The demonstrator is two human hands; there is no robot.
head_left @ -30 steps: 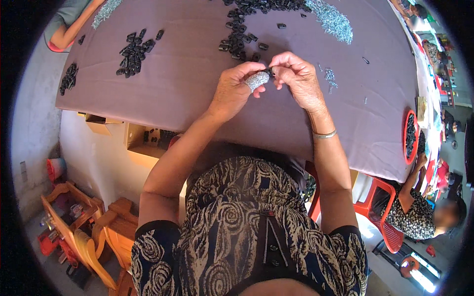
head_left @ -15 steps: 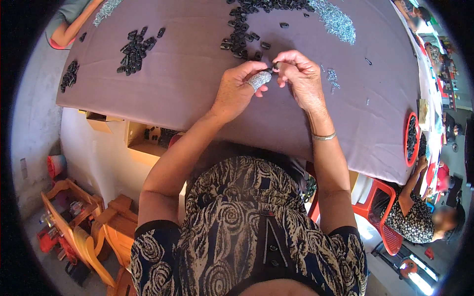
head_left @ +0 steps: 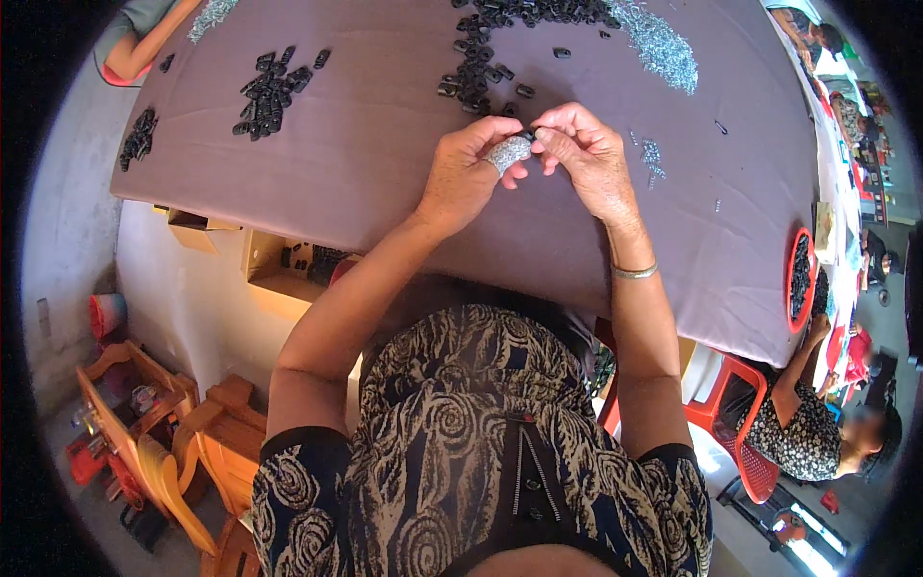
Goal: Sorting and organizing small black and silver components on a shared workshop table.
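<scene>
Hands (head_left: 460,177) meet at a black piece (head_left: 528,136) too small to check for labels.

On the surface (head_left: 385,192): one parts heap (head_left: 473,69) beyond the hands (head_left: 460,178), another heap (head_left: 264,100) left; small pieces (head_left: 652,157) right — farther right, a basket (head_left: 794,327) holding parts.

A shared workshop for small-parts handwork.
Loose black parts (head_left: 476,62) and shiny metal pieces (head_left: 663,53) lie heaped on the cloth-covered table (head_left: 375,154), beyond the hands (head_left: 463,178). Well to their right are a red basket (head_left: 796,328) of black parts and a co-worker (head_left: 793,438), with more people (head_left: 817,37) farther back. Below and left of them, a cardboard box (head_left: 286,299) holds similar parts.
</scene>
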